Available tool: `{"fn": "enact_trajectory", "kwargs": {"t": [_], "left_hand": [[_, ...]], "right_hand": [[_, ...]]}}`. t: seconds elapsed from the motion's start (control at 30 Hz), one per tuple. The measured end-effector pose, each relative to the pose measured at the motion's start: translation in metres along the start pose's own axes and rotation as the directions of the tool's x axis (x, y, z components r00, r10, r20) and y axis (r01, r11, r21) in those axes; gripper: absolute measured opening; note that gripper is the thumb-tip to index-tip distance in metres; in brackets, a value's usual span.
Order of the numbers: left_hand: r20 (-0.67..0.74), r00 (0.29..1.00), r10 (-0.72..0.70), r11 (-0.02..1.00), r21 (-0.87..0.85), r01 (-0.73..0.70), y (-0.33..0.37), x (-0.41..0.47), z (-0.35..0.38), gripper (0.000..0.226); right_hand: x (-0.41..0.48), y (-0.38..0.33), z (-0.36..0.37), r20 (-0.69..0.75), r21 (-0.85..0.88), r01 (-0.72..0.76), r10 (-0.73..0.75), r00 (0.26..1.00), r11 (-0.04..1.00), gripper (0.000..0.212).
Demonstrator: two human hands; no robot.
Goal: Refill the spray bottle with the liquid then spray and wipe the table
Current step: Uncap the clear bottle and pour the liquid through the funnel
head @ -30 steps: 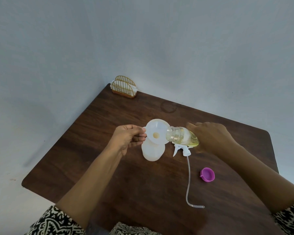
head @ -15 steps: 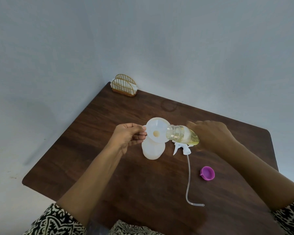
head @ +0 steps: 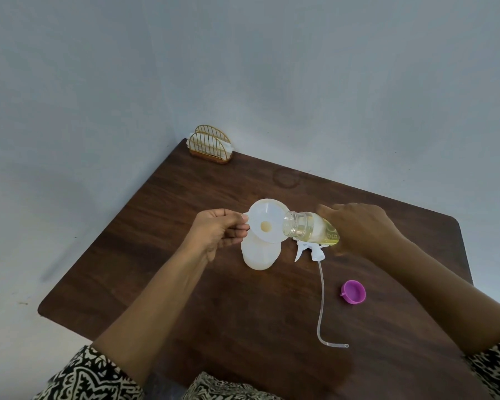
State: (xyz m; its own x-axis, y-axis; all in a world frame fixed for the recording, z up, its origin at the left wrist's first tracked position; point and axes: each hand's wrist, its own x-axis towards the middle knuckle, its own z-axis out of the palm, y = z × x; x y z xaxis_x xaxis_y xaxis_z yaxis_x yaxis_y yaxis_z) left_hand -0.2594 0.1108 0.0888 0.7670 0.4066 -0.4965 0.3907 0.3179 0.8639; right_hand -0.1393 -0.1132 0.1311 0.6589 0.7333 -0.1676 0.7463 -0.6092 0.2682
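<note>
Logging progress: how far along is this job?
Done: purple cap and white trigger sprayer lie removed. In hand: right hand tips clear bottle of yellow liquid over white funnel; left hand pinches it atop translucent spray bottle. Left: refit sprayer, spray, wipe.

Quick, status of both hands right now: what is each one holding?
Left hand: pinches the tab of the funnel.
Right hand: grips the tilted refill bottle, its mouth at the funnel.
</note>
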Motion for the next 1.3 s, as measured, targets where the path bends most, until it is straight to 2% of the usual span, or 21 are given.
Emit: {"fn": "enact_trajectory", "kwargs": {"t": [1.3], "left_hand": [[-0.022, 1.0, 0.002, 1.0, -0.001, -0.002, 0.0004, 0.0004, 0.0014, 0.004]], "right_hand": [[0.0021, 0.0008, -0.0032, 0.023, -0.032, 0.011, -0.01, 1.0, 0.999, 0.066]]}}
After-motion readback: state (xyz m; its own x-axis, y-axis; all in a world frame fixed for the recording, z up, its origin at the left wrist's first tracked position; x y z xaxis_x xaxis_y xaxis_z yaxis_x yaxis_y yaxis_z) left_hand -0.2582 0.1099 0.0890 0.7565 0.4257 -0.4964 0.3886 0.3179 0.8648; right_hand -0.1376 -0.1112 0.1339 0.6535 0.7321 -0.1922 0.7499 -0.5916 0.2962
